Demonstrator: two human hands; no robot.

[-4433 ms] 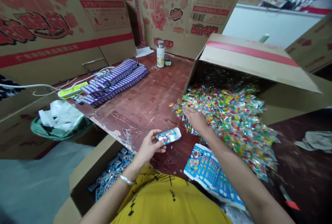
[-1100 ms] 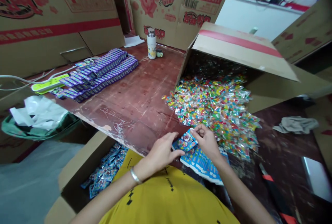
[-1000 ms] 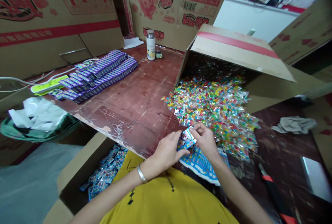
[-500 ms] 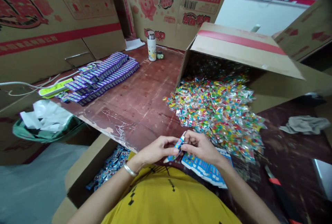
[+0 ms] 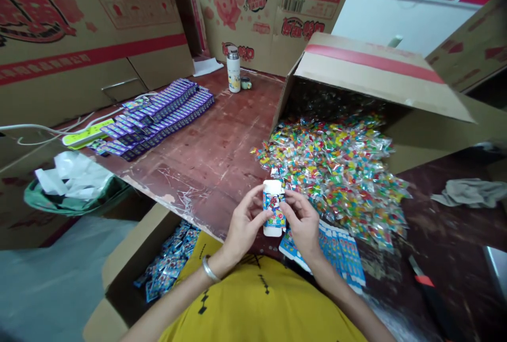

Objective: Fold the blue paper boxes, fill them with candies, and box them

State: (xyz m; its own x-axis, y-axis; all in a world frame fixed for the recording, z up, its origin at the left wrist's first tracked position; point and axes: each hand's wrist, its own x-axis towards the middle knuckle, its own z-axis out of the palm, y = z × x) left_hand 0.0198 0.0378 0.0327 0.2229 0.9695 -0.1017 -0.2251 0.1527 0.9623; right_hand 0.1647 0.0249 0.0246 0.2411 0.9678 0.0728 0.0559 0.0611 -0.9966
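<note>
Both hands hold one small blue printed box [image 5: 274,209] upright above the table's front edge, its white end flaps standing out at top and bottom. My left hand [image 5: 246,221] grips its left side, the thumb on the printed face. On its right side, my right hand [image 5: 303,220] presses with thumb and fingers. Flat blue cartons [image 5: 343,255] lie in an overlapping row beside and partly under my right hand. Behind them spreads a heap of clear candy packets [image 5: 336,168], spilling from a cardboard box [image 5: 368,65] on its side.
Purple boxes [image 5: 158,115] stand in rows at the left, by a yellow-green power strip [image 5: 89,133]. A bottle [image 5: 233,72] and cup [image 5: 246,83] are at the back. An open carton [image 5: 130,241] of blue packets is below left. A knife [image 5: 433,297] and a grey cloth [image 5: 469,192] lie right.
The blue box, earlier narrow and tilted between my fingers, now faces me opened out and upright. My hands have moved apart to its two sides.
</note>
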